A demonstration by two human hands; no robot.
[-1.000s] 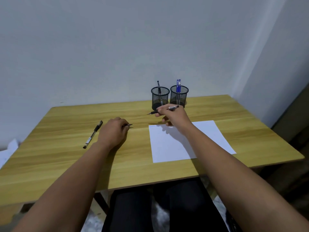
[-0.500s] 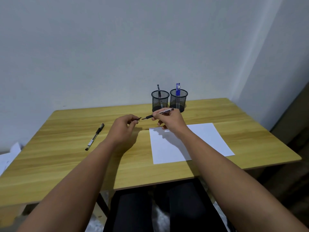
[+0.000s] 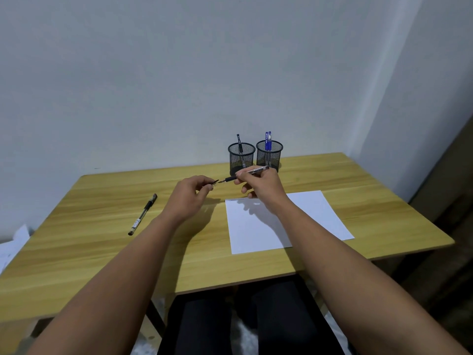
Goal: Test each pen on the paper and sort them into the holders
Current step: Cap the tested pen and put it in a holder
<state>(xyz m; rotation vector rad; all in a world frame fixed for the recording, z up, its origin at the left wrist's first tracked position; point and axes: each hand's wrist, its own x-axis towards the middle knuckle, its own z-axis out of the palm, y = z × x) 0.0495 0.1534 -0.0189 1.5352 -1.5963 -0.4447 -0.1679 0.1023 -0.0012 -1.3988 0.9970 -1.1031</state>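
My right hand grips a black pen above the table, its tip pointing left. My left hand pinches the small black pen cap just in front of that tip, nearly touching it. A white sheet of paper lies under my right forearm. Another capped black pen lies on the table to the left. Two black mesh holders stand at the back: the left holder has one black pen, the right holder has blue pens.
The wooden table runs to a wall behind and a wall corner at the right. White papers lie off the table's left edge. My dark-clothed legs are under the front edge.
Both hands rose off the table and came together. My left hand carried the cap from the table toward the pen tip; the right hand lifted the pen away from the paper's top edge.
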